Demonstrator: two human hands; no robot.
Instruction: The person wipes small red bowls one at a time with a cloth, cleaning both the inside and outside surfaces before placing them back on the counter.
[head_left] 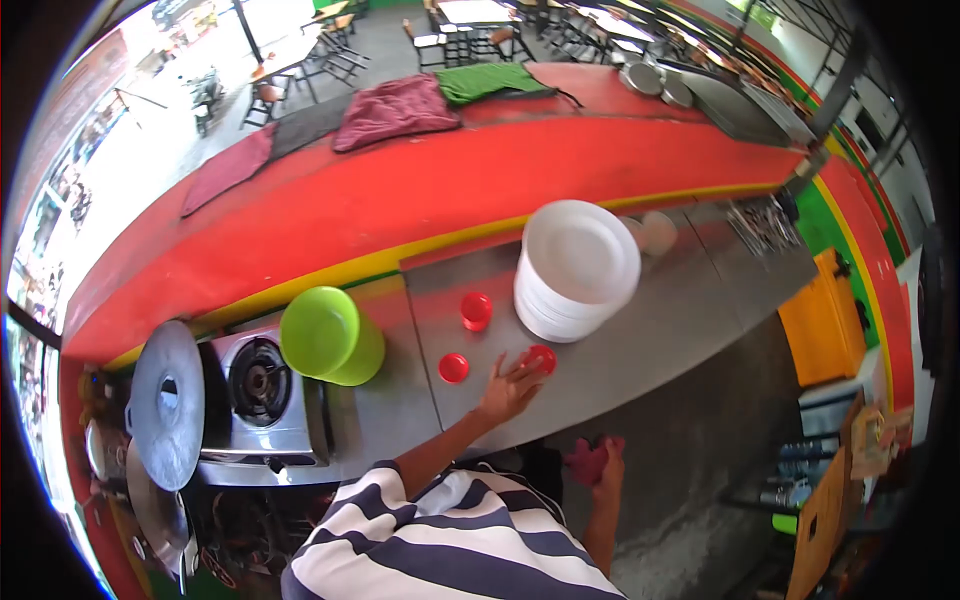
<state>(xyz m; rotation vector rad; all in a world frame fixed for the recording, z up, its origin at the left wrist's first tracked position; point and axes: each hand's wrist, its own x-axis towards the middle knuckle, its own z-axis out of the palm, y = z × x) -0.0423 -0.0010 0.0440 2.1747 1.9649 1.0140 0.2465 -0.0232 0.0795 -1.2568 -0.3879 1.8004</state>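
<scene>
My left hand (512, 388) reaches over the metal counter (400, 420), its fingers spread and touching a small red bowl (541, 360). Another small red bowl (454, 368) lies to the left of that hand, and a red cup or stack of bowls (476, 311) stands farther back. Behind my left hand rises a tall stack of white plates (578, 265). My right hand (609, 468) is low beside my body, closed on a dark red cloth (587, 461) away from the counter.
A green bucket (332, 336) stands left of the bowls, beside a gas stove (262, 385) and a large round metal lid (168, 405). Cutlery (765, 226) lies at the far right. Cloths (398, 110) drape over the red wall (420, 200). An orange container (825, 320) stands right.
</scene>
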